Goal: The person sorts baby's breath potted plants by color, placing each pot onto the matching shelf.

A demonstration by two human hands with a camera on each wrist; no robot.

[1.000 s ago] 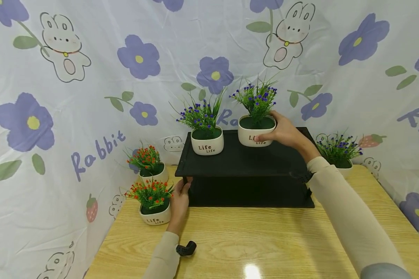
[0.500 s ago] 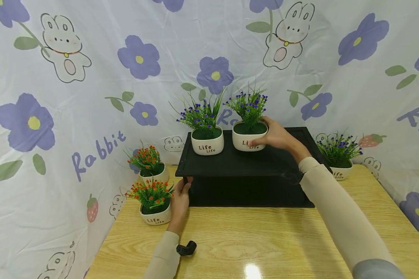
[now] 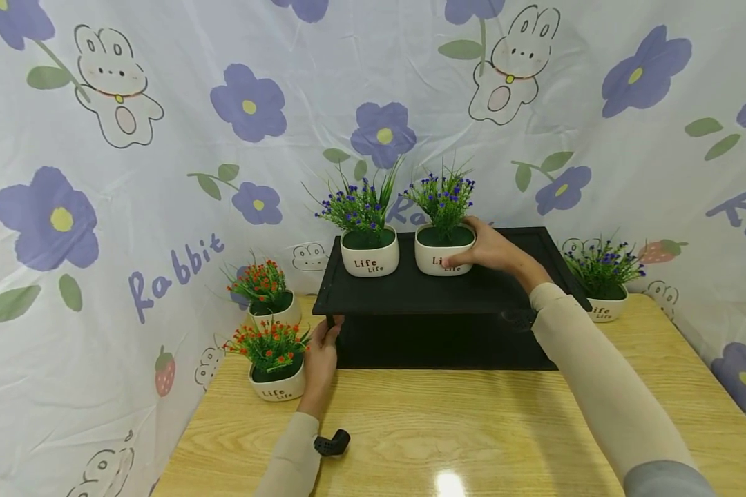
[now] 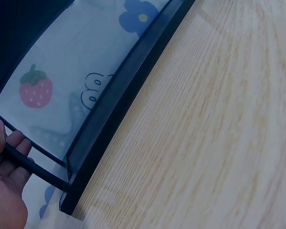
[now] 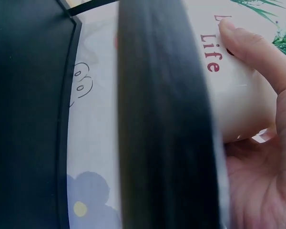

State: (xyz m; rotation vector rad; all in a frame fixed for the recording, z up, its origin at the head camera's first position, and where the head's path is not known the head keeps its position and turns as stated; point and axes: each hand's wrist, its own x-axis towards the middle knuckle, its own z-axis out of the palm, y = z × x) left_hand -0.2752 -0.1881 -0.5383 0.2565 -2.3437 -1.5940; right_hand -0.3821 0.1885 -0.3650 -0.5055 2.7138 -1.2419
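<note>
On the upper board of a black two-tier shelf (image 3: 435, 293), my right hand (image 3: 497, 248) grips a white pot with purple flowers (image 3: 445, 250), thumb across its "Life" lettering. In the right wrist view the hand (image 5: 267, 143) wraps the pot (image 5: 238, 105), and the dark board edge blurs across the middle. Just left of it on the same board stands another white pot with purple flowers (image 3: 369, 259), a narrow gap between them. My left hand (image 3: 320, 359) holds the shelf's left front post; in the left wrist view its fingers curl round the thin black bar (image 4: 33, 167).
Two white pots with red flowers, one behind (image 3: 275, 310) and one in front (image 3: 278, 385), stand left of the shelf, the front one beside my left hand. A purple-flowered pot (image 3: 608, 307) stands to its right on the wooden table (image 3: 410, 428). Patterned cloth (image 3: 323, 69) hangs behind.
The pot in my right hand has moved left and down onto the upper board, closer to the other purple-flowered pot. My left hand has stayed at the post.
</note>
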